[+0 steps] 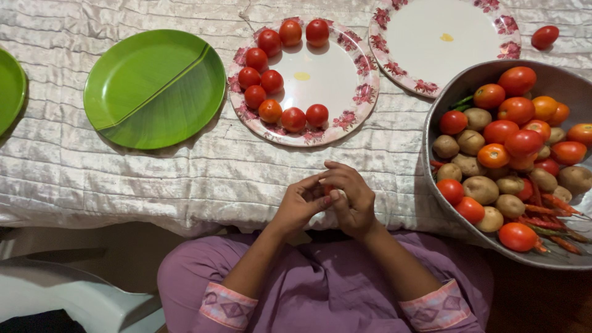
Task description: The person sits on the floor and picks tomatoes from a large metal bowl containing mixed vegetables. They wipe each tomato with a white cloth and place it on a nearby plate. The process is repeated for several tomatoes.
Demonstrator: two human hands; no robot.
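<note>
My left hand (301, 203) and my right hand (353, 196) meet at the near edge of the table, fingers curled against each other. A sliver of red shows between the fingertips: a small tomato (327, 188), mostly hidden, held by both hands. Just beyond them lies a white plate with a pink flower rim (365, 94), with several red tomatoes (271, 81) set along its left side and bottom. To the right stands a large metal bowl (431, 120) of tomatoes (523, 143), potatoes (481, 189) and red chillies (550, 213).
A second flower-rimmed plate (444, 61) lies at the back right with a loose tomato (545, 37) beside it. A green round plate (154, 86) is at the left, another green plate (9, 92) at the left edge. A creased pale cloth (185, 179) covers the table.
</note>
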